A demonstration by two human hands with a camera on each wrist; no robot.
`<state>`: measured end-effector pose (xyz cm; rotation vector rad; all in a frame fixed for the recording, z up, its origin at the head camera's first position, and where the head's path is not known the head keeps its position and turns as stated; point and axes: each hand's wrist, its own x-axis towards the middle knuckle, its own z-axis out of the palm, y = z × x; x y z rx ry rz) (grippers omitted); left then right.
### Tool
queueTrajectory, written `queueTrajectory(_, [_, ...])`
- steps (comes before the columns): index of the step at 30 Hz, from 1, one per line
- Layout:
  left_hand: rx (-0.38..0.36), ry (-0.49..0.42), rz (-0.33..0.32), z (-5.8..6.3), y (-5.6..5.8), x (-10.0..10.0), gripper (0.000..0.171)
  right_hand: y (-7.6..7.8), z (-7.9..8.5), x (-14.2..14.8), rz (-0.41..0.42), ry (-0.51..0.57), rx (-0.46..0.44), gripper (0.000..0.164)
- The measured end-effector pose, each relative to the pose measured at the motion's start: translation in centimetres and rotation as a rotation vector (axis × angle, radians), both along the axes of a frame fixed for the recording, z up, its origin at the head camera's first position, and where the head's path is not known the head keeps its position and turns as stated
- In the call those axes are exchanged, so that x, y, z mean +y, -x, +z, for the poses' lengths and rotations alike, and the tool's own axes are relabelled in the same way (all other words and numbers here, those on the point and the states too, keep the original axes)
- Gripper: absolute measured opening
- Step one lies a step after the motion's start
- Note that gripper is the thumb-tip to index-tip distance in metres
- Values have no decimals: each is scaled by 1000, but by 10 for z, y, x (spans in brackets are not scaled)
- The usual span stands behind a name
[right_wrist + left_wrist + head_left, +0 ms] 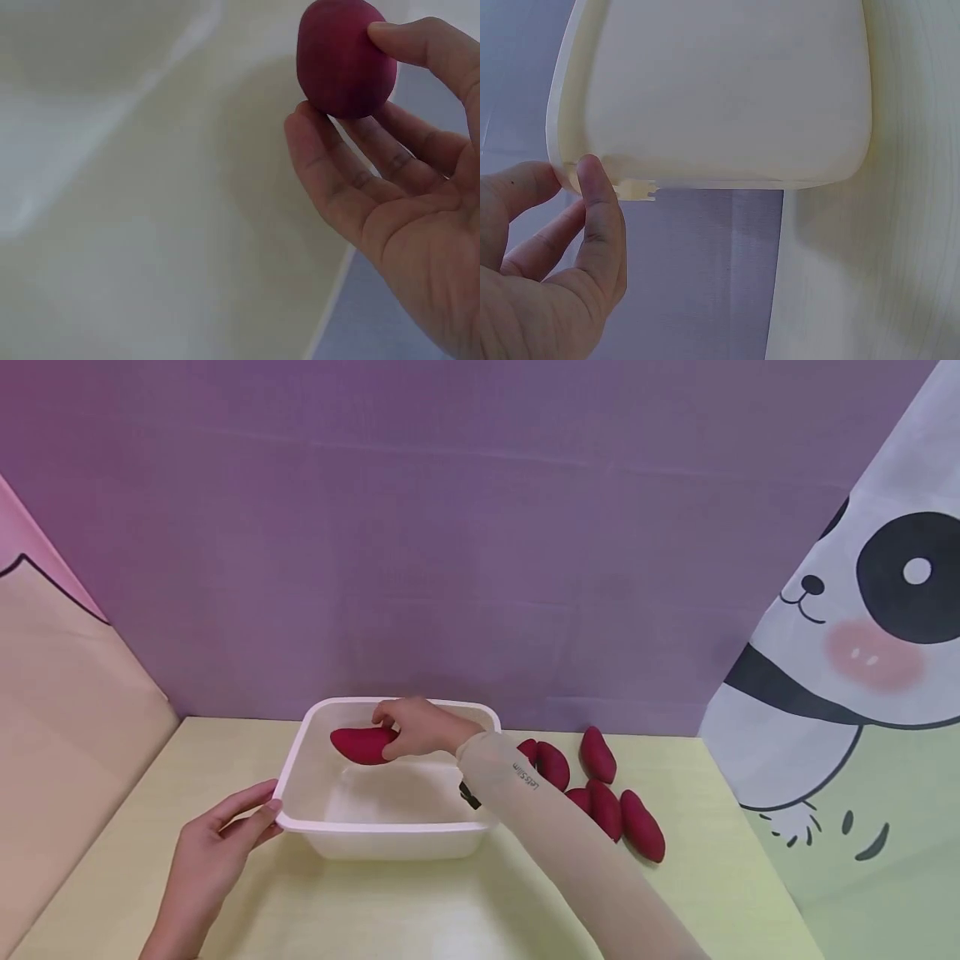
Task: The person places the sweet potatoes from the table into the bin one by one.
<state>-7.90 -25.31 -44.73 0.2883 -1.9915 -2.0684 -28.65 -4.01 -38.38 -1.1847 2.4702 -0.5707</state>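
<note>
A white rectangular plastic basin (pixel 386 828) stands on the table. My left hand (pixel 213 847) pinches its rim at the near left corner; in the left wrist view, the thumb and fingers meet at the basin's edge. Over the basin's inside, my right hand (pixel 423 727) holds a dark red sweet potato (pixel 362 746) by one end, between thumb and fingers. In the right wrist view the sweet potato (pixel 345 64) appears end-on, above the basin's pale inner surface. No other sweet potato shows inside the basin, though the right forearm covers part of its right side.
Several more sweet potatoes (pixel 642 828) lie on the pale table (pixel 360 910) to the right of the basin, some partly hidden by the right sleeve (pixel 555 827). A purple cloth wall (pixel 480 543) rises behind. Printed panels flank both sides, a panda (pixel 817 693) on the right one.
</note>
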Motion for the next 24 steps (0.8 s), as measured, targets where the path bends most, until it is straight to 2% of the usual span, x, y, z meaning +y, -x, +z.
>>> queueTrajectory(8, [33, -15, 2, 0, 0, 2, 39, 3, -25, -13, 74, -145, 86, 33])
queueTrajectory(15, [12, 18, -4, 1, -2, 1, 41, 1, -30, -15, 71, -186, 72, 37])
queueTrajectory(19, [17, 15, -2, 0, -2, 1, 41, 2, -22, -13, 28, -162, 55, 41])
queueTrajectory(24, [23, 11, -3, -1, -1, 1, 40, -6, 12, -4, -18, -108, 92, 45])
